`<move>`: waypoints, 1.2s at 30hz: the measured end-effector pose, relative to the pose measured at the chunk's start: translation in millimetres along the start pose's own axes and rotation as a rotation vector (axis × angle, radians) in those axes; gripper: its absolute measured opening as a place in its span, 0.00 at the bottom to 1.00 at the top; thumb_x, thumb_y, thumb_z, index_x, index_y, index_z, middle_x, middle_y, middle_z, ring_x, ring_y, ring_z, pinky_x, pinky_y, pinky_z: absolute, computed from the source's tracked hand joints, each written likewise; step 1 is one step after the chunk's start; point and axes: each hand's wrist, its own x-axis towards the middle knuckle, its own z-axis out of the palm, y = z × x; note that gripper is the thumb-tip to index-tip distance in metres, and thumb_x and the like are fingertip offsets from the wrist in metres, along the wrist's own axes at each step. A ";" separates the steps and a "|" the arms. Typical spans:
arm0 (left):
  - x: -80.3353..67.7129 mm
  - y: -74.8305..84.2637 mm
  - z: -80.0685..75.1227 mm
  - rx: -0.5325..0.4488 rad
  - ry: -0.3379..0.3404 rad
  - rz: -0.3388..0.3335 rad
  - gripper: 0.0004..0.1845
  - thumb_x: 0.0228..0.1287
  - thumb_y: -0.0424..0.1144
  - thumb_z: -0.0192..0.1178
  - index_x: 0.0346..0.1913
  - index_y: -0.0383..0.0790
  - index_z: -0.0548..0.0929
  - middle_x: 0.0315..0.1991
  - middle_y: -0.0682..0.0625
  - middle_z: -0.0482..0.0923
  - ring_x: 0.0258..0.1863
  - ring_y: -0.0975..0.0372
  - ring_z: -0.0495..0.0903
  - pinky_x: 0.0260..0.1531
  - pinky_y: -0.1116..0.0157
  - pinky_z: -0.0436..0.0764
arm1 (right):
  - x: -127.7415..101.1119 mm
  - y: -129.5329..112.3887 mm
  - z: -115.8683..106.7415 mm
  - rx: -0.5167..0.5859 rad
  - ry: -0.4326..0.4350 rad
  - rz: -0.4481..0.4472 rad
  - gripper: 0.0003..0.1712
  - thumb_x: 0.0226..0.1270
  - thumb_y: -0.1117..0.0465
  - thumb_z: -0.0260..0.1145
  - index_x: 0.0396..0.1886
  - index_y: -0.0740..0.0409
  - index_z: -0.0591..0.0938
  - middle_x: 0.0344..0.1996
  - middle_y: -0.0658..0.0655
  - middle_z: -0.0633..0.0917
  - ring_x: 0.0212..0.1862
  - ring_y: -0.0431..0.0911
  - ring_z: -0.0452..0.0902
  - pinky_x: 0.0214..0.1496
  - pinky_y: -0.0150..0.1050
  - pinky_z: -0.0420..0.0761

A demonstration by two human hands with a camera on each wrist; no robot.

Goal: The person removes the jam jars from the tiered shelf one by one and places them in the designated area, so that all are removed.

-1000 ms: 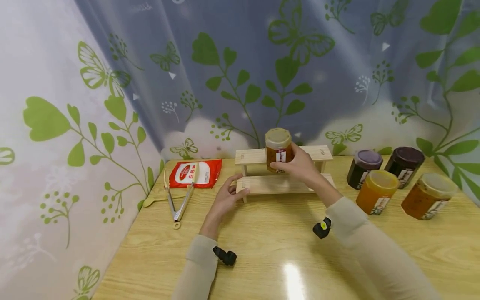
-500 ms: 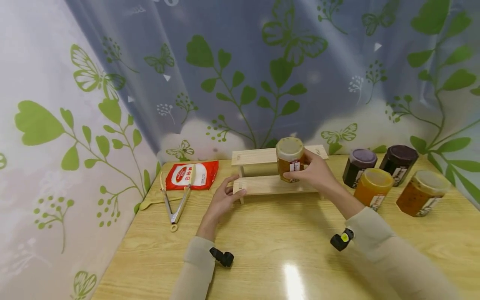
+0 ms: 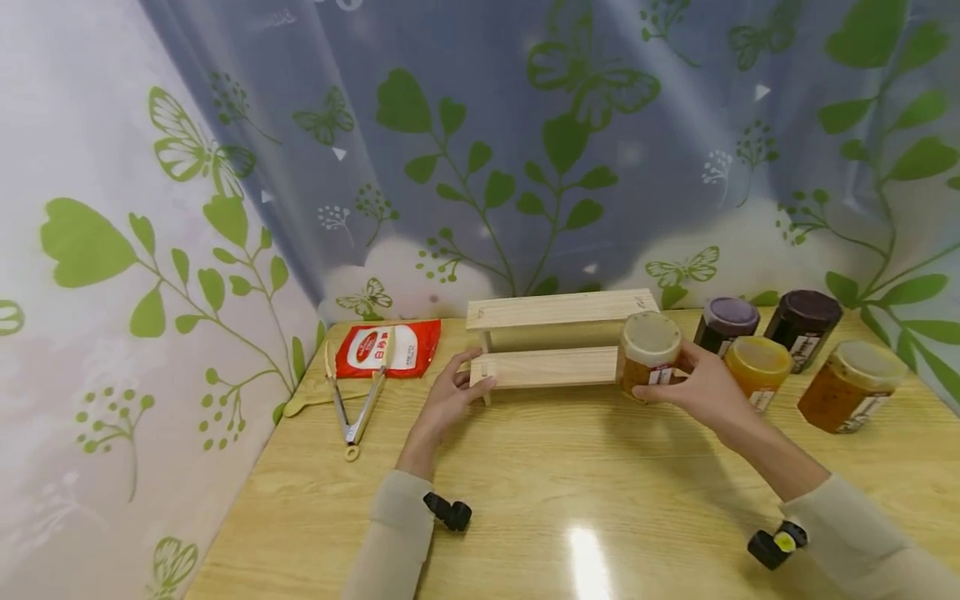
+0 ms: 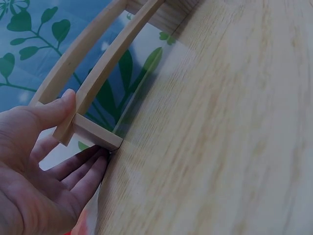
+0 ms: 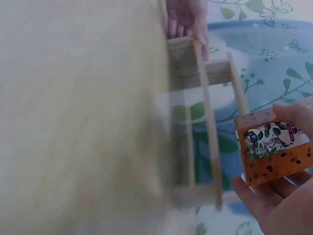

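Since half a second ago, the amber jar (image 3: pixel 648 354) has been carried off the two-step wooden rack (image 3: pixel 558 346) and lowered to its right end, just above or on the desk (image 3: pixel 525 467); contact cannot be told. By this the rack is left bare on both steps, and the jar is brought near the four other jars (image 3: pixel 780 350). The jar is held in the right hand (image 3: pixel 701 387), the grip curled round its sides with fingers and thumb. The rack's left end is steadied by the left hand (image 3: pixel 450 400), thumb on top and fingers under it. A red packet (image 3: pixel 386 346) and tongs (image 3: pixel 360 400) are seen at the left. The corner is hung with leaf-printed curtains (image 3: pixel 525 150).
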 end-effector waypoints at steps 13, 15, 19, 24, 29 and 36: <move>2.0 1.2 3.6 0.007 0.003 -0.001 0.35 0.70 0.43 0.70 0.76 0.51 0.70 0.65 0.39 0.79 0.61 0.51 0.80 0.60 0.54 0.77 | -52.4 52.1 -45.4 -0.144 0.014 0.144 0.56 0.65 0.46 0.77 0.80 0.70 0.59 0.70 0.77 0.70 0.67 0.70 0.69 0.58 0.61 0.76; 1.9 1.4 3.6 -0.003 0.003 -0.004 0.34 0.70 0.42 0.70 0.76 0.51 0.70 0.65 0.39 0.79 0.61 0.50 0.80 0.60 0.54 0.76 | -59.3 56.5 -51.5 -0.150 0.017 0.166 0.57 0.66 0.46 0.77 0.80 0.71 0.57 0.71 0.78 0.68 0.67 0.72 0.68 0.59 0.64 0.75; 1.5 1.6 3.1 -0.006 0.012 -0.006 0.34 0.70 0.42 0.70 0.76 0.52 0.71 0.64 0.38 0.79 0.61 0.51 0.79 0.60 0.54 0.76 | -71.4 64.8 -61.0 -0.173 0.026 0.182 0.57 0.67 0.47 0.76 0.79 0.74 0.56 0.71 0.81 0.66 0.67 0.75 0.66 0.58 0.65 0.76; 1.5 1.3 2.8 -0.010 0.015 -0.015 0.34 0.69 0.41 0.71 0.76 0.52 0.71 0.65 0.38 0.79 0.62 0.50 0.79 0.60 0.55 0.77 | -83.0 72.7 -70.6 -0.190 0.044 0.207 0.57 0.69 0.47 0.75 0.79 0.75 0.55 0.72 0.81 0.64 0.66 0.76 0.67 0.50 0.45 0.81; 0.6 0.2 3.4 -0.005 0.016 -0.016 0.34 0.69 0.42 0.70 0.75 0.53 0.71 0.65 0.39 0.79 0.62 0.50 0.79 0.60 0.53 0.76 | -91.7 86.0 -83.7 -0.177 0.072 0.221 0.59 0.69 0.48 0.74 0.81 0.74 0.50 0.74 0.82 0.60 0.67 0.77 0.63 0.46 0.34 0.79; 0.8 1.1 2.9 0.006 0.018 -0.008 0.34 0.70 0.42 0.70 0.76 0.53 0.71 0.65 0.39 0.79 0.62 0.51 0.79 0.59 0.54 0.76 | -97.5 109.2 -99.5 -0.196 0.181 0.251 0.60 0.70 0.46 0.73 0.82 0.72 0.48 0.73 0.83 0.60 0.67 0.75 0.58 0.65 0.58 0.71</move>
